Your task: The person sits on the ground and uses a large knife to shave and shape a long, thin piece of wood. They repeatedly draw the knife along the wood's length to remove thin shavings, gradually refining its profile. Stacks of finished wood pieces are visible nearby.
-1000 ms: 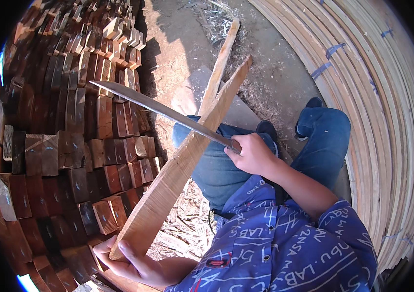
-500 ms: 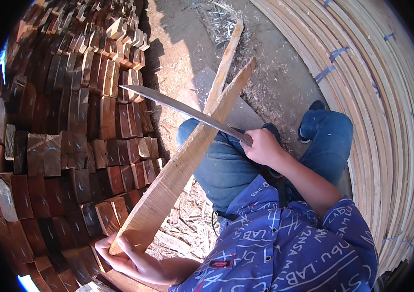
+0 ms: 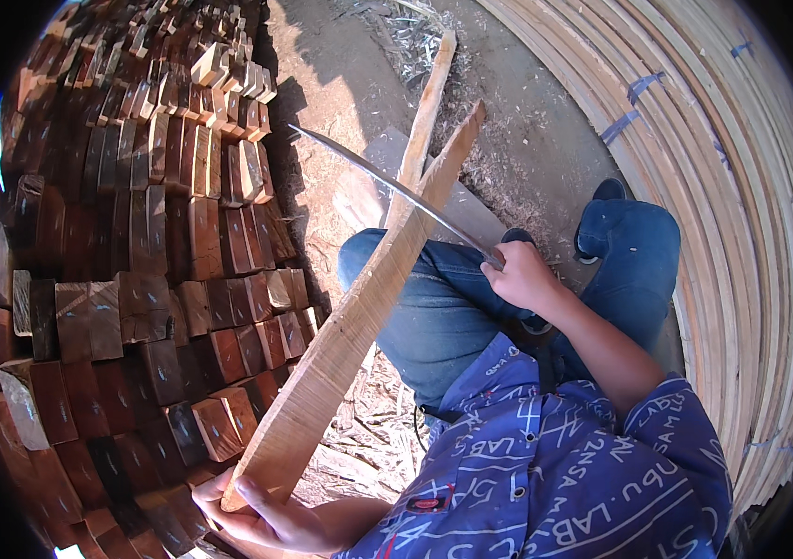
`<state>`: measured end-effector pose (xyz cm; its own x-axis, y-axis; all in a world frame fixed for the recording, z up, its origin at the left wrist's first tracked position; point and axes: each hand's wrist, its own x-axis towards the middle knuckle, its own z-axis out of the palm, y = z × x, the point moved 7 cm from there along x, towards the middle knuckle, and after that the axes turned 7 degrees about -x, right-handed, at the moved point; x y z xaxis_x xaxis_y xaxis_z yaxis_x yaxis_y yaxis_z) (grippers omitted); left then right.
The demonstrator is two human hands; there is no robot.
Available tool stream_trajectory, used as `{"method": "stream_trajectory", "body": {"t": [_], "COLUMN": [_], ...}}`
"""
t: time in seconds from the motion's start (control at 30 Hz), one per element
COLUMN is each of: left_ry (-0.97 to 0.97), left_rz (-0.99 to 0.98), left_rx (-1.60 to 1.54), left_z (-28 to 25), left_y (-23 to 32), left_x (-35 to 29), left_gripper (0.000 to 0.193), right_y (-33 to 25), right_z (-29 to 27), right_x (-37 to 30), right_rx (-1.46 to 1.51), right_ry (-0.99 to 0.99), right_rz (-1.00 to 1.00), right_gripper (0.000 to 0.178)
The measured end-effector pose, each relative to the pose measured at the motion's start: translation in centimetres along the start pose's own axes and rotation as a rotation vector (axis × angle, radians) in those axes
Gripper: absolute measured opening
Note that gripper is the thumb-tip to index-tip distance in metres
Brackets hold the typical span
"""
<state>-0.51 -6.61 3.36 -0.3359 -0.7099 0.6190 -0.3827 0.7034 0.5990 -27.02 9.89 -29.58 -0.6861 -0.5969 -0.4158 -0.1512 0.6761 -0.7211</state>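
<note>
wooden grainy tapered plank (image 3: 350, 326) in left fingers (image 3: 261, 502), curved metal blade (image 3: 397, 186) in right fingers (image 3: 505, 279)

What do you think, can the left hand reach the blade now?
Probably not: the left hand holds the board at its near end, while the right hand holds the blade across the board's far half.

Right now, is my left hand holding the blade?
No, your left hand grips one end of the wooden board, while your right hand holds the blade.
</note>
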Motion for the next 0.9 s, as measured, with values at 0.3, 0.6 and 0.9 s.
{"method": "stream_trajectory", "body": {"t": [0.3,0.6,0.9], "left_ry": [-0.031,0.014,-0.107], "left_rz": [-0.008,-0.010,0.215], "left_rx": [0.016,0.173,-0.033], "left_z": [-0.3,1.7,0.6], "left_y": [0.3,2.5,2.9], "left_x": [1.2,-0.4,-1.2], "left_gripper": [0.025,0.030,0.044], "right_y": [-6.6,-0.7,-7.6], "right_z": [-1.0,-1.0,-4.7], "right_x": [-0.5,-0.6,-3.6], "right_rx": [0.085,-0.048,0.071], "right_ry": [0.043,-0.029,0.030], "right_rz": [-0.234,-0.040,-0.284], "right_gripper": [0.015,0.020,0.016]}}
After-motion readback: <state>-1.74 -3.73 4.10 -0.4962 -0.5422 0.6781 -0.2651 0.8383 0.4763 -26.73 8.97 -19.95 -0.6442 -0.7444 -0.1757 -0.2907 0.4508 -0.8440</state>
